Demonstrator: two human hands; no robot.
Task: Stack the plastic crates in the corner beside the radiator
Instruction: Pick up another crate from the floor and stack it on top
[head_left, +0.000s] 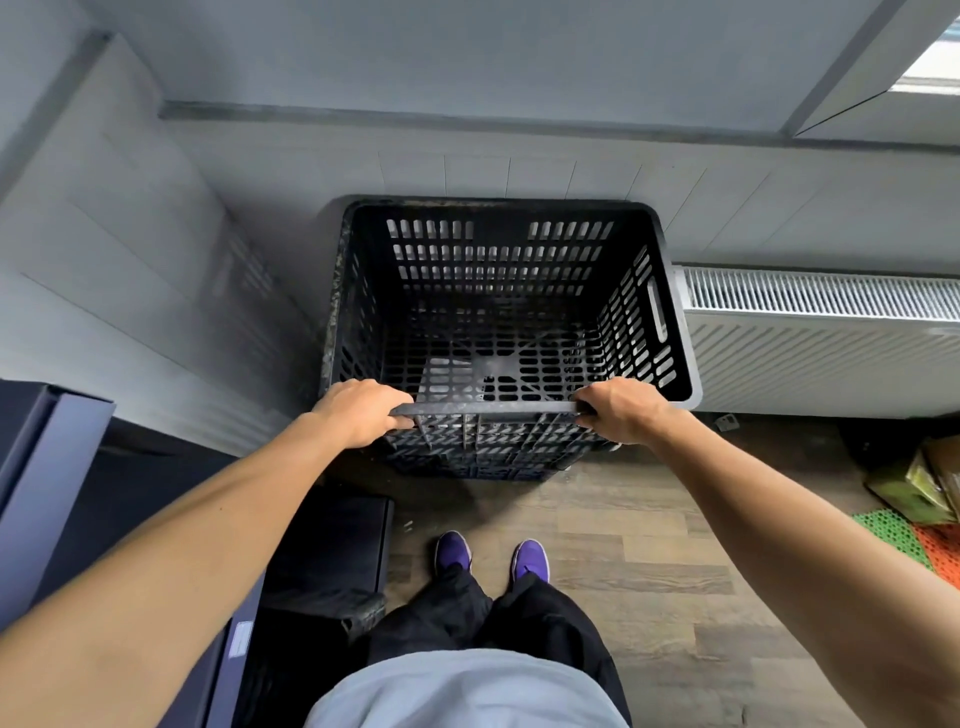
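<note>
A black perforated plastic crate stands against the back wall in the corner, just left of the white radiator. It sits on top of at least one more black crate, whose slotted side shows below its near rim. My left hand grips the near rim at its left end. My right hand grips the same rim at its right end. The top crate is empty; the floor shows through its slotted bottom.
Dark blue cabinets or boxes stand at the left, with a black box on the floor beside my feet. Green and orange plastic mats and cardboard items lie at the right. Wood-look floor runs between.
</note>
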